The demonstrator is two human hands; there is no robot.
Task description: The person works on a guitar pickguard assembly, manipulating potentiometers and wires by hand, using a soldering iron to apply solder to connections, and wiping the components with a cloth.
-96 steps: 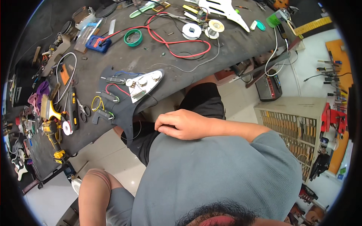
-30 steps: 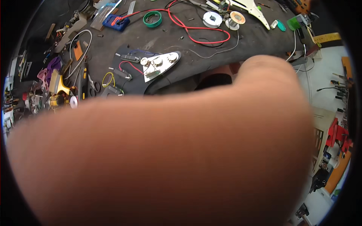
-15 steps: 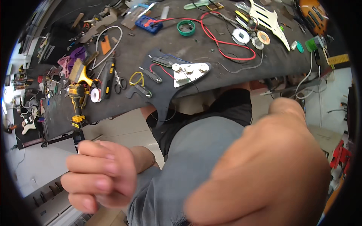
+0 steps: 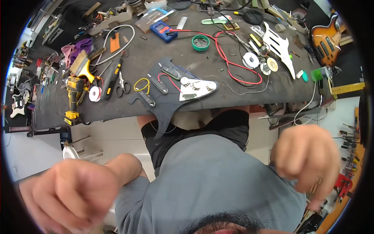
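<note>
Pickguard (image 4: 165, 112) overhanging bench (image 4: 175, 51) — hands (image 4: 80, 187) (image 4: 306, 156) well apart, fingers (image 4: 70, 197) bent.

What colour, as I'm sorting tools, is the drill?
The drill is yellow and black; head view.

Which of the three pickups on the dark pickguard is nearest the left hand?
The lower-left pickup, just below the yellow wire; the middle pickup and upper pickup lie farther from the left hand.

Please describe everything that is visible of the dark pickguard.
The dark pickguard is a flat, plastic-looking sheet, lying on the table with its narrow end overhanging the near edge. It carries three pickups, coloured wires and, at its right, a silvery section with round parts. Neither the left hand nor the right hand touches it.
</note>
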